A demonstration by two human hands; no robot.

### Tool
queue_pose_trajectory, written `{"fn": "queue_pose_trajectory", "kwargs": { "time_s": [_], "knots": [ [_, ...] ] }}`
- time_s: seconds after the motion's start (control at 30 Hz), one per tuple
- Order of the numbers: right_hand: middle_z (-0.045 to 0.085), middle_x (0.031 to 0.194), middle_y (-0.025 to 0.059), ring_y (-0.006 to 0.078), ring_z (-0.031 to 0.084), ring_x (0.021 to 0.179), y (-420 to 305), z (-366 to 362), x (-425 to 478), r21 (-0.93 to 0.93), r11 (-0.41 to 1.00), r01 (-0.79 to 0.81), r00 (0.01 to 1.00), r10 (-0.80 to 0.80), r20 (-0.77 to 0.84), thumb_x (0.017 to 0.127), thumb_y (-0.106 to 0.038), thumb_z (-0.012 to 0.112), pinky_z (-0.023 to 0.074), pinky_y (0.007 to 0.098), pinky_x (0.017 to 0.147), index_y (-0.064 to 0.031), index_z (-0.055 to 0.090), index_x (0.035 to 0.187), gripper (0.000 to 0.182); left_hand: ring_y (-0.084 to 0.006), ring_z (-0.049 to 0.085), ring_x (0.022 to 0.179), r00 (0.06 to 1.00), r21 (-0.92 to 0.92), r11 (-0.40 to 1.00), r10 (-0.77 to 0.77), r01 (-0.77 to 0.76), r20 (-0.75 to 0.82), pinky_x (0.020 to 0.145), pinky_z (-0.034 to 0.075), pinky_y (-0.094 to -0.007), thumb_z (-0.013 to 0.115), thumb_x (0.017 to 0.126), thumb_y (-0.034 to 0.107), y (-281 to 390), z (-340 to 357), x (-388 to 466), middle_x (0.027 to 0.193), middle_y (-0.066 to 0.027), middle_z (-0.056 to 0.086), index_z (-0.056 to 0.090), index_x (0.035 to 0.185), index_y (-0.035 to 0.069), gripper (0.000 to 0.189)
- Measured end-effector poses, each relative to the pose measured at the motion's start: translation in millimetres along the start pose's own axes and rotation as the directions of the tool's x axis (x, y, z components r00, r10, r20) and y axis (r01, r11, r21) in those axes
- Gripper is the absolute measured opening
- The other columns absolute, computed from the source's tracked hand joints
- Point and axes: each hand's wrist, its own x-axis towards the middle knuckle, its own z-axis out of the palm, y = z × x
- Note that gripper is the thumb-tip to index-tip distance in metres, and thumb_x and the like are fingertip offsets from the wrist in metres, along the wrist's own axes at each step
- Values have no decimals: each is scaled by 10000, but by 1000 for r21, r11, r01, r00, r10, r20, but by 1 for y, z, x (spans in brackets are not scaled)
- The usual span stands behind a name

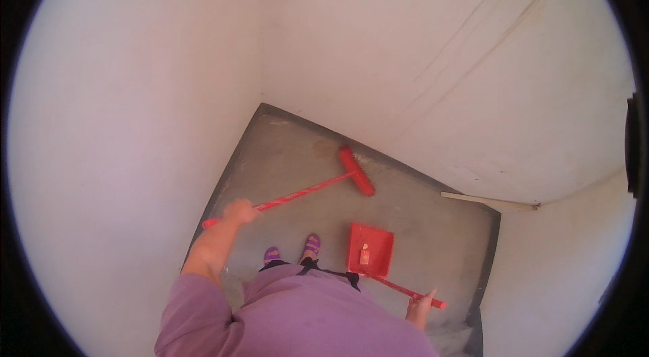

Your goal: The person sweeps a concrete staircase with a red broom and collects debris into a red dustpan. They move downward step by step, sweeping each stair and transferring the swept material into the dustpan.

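My left hand (240, 211) is closed round the striped red handle of a broom (357, 172). The broom's red bristle head touches or hovers just over the grey floor near the back wall; which of the two is hard to tell. At the lower right, my right hand (421, 305) grips the long red handle of a dustpan (371, 235), near its end. The red pan rests on the floor to the right of my feet, and a small carton (365, 256) with a little pale scrap beside it lies inside.
White walls with a dark painted base band (405, 162) meet around the concrete floor (299, 164). A thin wooden strip (487, 201) lies by the wall at the right corner. My feet in purple sandals (312, 244) stand left of the dustpan.
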Motion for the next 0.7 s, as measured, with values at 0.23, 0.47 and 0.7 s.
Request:
{"fn": "queue_pose_trajectory", "kwargs": {
  "time_s": [0.23, 0.47, 0.7],
  "knots": [
    [476, 746, 44, 127, 423, 456, -2, 7, -2, 62, 996, 68, 998, -69, 8, 728, -481, 610, 339, 216, 394, -118, 416, 1015, 502, -299, 552, 954, 980, -147, 975, -180, 166, -86, 808, 439, -383, 588, 700, 396, -51, -31, 17, 1021, -164, 575, 608, 972, 37, 451],
    [471, 770, 54, 132, 439, 485, 4, -9, 52, 69, 995, 74, 989, -82, 125, 744, -467, 599, 349, 208, 399, -87, 417, 1010, 498, -281, 582, 876, 916, -459, 814, -400, 356, 0, 767, 444, -386, 596, 714, 391, -98, 52, 6, 870, -162, 617, 621, 884, 9, 419],
    [465, 795, 72, 158, 457, 525, 4, -20, 114, -29, 999, 43, 957, -33, 288, 750, -479, 584, 396, 235, 468, -65, 441, 983, 496, -275, 585, 556, 885, -705, 623, -466, 338, 12, 535, 446, -377, 600, 725, 374, -84, 209, -31, 607, -153, 585, 610, 704, -26, 401]
  ]
}}
